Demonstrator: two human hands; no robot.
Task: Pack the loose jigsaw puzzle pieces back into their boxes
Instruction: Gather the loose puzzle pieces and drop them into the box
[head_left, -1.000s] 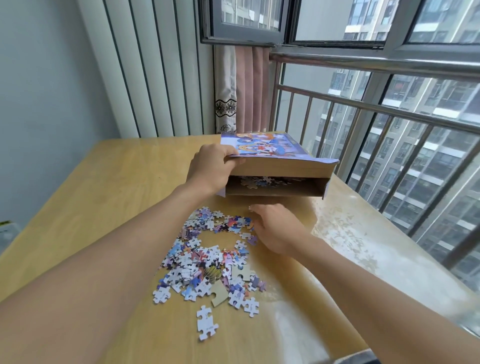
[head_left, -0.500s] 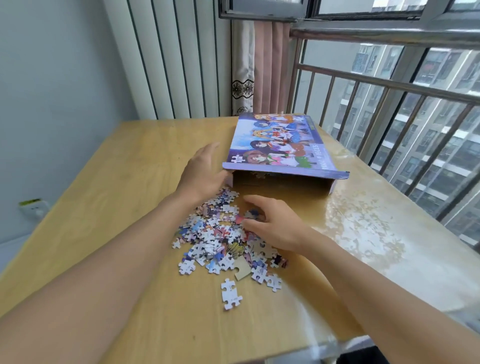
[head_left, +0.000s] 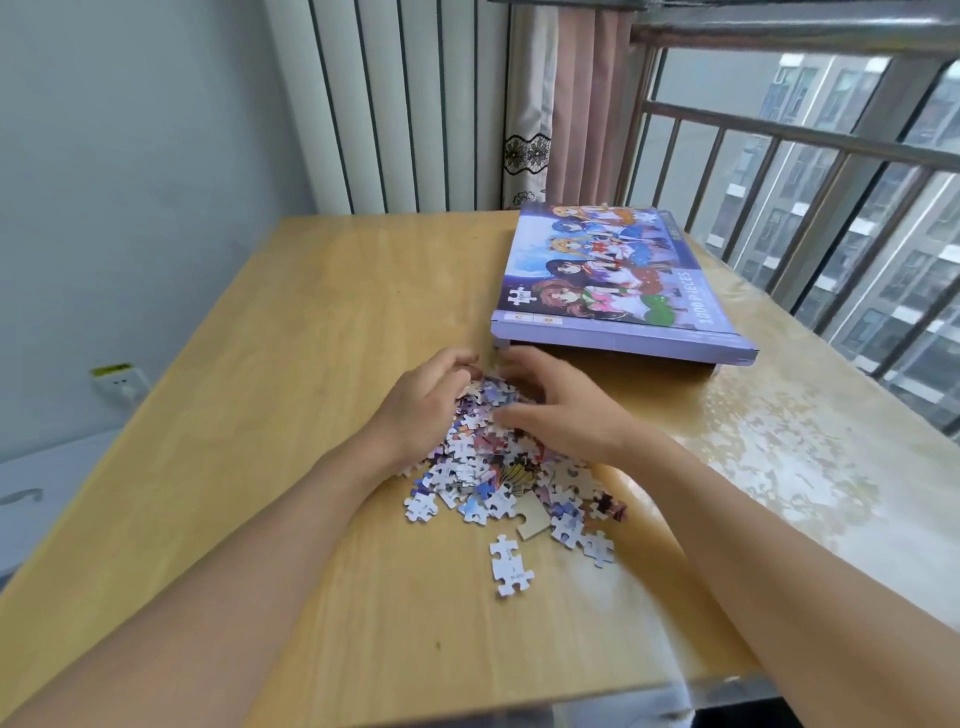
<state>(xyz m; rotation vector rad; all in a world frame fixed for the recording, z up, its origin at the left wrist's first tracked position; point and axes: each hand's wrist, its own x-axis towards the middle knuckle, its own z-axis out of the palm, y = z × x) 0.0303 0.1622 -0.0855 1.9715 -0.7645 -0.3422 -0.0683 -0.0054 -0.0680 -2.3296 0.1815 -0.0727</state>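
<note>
A heap of loose jigsaw pieces (head_left: 498, 467) lies on the wooden table (head_left: 260, 389), in front of a purple puzzle box (head_left: 613, 280) with cartoon figures on its lid. The lid rests nearly flat, its near edge slightly raised. My left hand (head_left: 421, 410) cups the left side of the heap with curled fingers. My right hand (head_left: 561, 410) cups the right side, fingers spread over the pieces. Both hands press toward each other around the far part of the heap. A joined pair of white pieces (head_left: 510, 566) lies apart, nearer to me.
A metal window railing (head_left: 810, 156) runs along the table's right side. Glossy film (head_left: 805, 457) covers the right part of the table. A curtain (head_left: 561, 104) and white panels stand behind. A wall socket (head_left: 120, 382) sits low on the left.
My left hand let go of the box lid, which dropped down, and came to the heap. Both hands have closed in around the pieces.
</note>
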